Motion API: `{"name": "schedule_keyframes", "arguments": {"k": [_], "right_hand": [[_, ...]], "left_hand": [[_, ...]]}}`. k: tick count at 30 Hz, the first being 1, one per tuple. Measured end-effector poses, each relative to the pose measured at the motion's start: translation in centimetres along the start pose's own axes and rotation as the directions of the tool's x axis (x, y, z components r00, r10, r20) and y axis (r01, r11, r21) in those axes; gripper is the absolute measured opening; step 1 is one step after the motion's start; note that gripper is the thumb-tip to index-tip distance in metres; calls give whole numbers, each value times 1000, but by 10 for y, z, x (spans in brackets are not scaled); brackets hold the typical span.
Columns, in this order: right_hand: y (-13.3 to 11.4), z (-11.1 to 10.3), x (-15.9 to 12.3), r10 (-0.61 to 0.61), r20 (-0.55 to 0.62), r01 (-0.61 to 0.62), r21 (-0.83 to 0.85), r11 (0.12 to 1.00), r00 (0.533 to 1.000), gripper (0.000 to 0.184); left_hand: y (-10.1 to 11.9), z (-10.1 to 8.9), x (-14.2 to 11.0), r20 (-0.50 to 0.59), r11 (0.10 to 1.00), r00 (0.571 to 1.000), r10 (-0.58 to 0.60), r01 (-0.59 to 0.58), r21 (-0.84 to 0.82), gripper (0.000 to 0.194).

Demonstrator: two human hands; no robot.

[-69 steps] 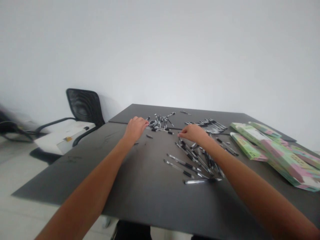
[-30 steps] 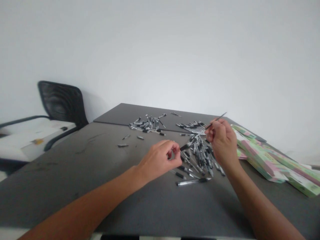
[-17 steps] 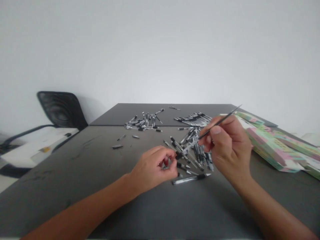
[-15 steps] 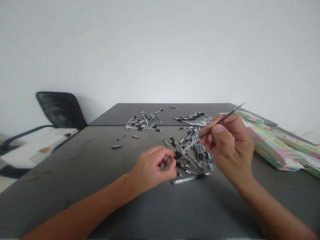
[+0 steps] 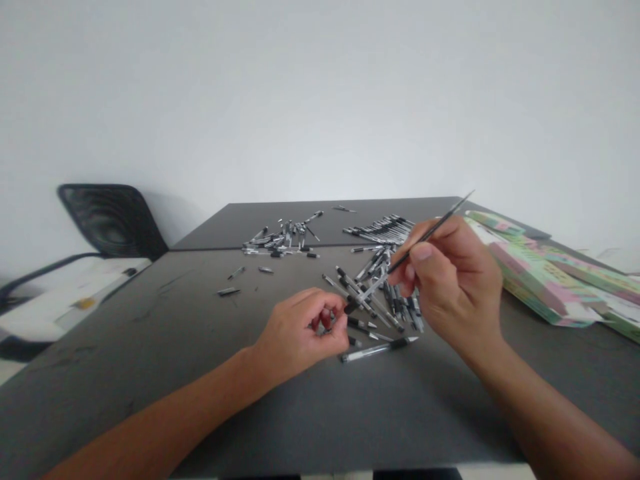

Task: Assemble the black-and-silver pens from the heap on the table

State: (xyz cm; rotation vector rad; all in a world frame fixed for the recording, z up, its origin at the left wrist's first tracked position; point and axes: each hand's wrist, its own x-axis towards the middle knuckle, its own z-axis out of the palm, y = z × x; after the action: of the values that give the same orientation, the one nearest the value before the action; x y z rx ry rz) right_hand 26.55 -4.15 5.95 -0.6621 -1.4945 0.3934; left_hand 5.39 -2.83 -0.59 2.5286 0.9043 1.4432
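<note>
My left hand [image 5: 303, 330] is closed in a pinch on the dark end of a clear pen barrel [image 5: 369, 291], which slants up to the right. My right hand [image 5: 453, 273] pinches a thin pen refill [image 5: 434, 230] between thumb and fingers. The refill lines up with the barrel, its lower end meeting the barrel's upper end; whether it sits inside I cannot tell. Beneath and behind the hands lies a heap of clear and black pens [image 5: 397, 303]. Closest to me, a single pen [image 5: 377, 350] lies with its tip to the right.
Further back on the dark table [image 5: 200, 427] are another pile of pens [image 5: 287, 237] and a row of pens [image 5: 383, 230]. Several loose pen pieces [image 5: 229, 291] lie at left. Patterned cardboard boxes [image 5: 545, 287] are at right. A black mesh chair [image 5: 115, 220] stands left of the table.
The view has shifted slightly. My right hand and the refill have come a little to the left, nearer my left hand. Both hands keep their hold.
</note>
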Motion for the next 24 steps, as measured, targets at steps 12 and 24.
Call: {"name": "schedule_keyframes", "arguments": {"k": [12,24], "right_hand": [[5,-3,0,21,90,-12,-94,995,996,18],[21,-46,29,82,97,-38,-390,920,992,31]], "left_hand": [[3,-2,1,10,997,997,-77,77,-14,9],[-3,-4,1,47,946,949,-311,314,-84,8]]}}
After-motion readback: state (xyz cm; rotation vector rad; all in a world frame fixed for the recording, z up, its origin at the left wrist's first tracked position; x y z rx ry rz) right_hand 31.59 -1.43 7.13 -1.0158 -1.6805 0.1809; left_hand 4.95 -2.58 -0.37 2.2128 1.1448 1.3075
